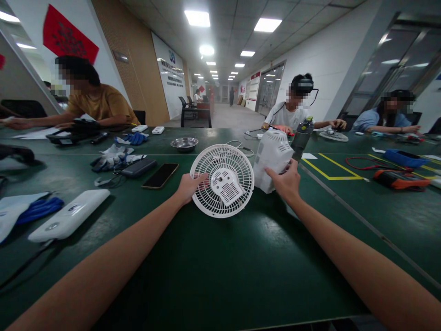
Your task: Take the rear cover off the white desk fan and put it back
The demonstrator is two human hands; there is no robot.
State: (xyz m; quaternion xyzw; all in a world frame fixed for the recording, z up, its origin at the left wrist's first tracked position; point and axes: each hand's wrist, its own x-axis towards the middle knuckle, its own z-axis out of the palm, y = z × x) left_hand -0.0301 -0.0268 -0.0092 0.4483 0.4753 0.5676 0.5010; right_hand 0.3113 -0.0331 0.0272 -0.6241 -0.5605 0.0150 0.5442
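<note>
My left hand (190,187) grips the left rim of a round white fan grille (223,180), thumb over its bars. The grille is held up facing me, with a slotted plate at its centre. In my right hand (288,182) is a white plastic fan housing (273,158) with vent slots, the thumb on its near side and the other fingers mostly hidden behind it. The two parts are close side by side, above the green table (220,266). A pale cable (241,146) lies behind them.
A metal bowl (184,144), a phone (160,175), gloves (112,158) and a white power bank (70,215) lie to the left. A dark bottle (303,138) stands behind my right hand. An orange multimeter (401,179) is at right. Several people sit around the table.
</note>
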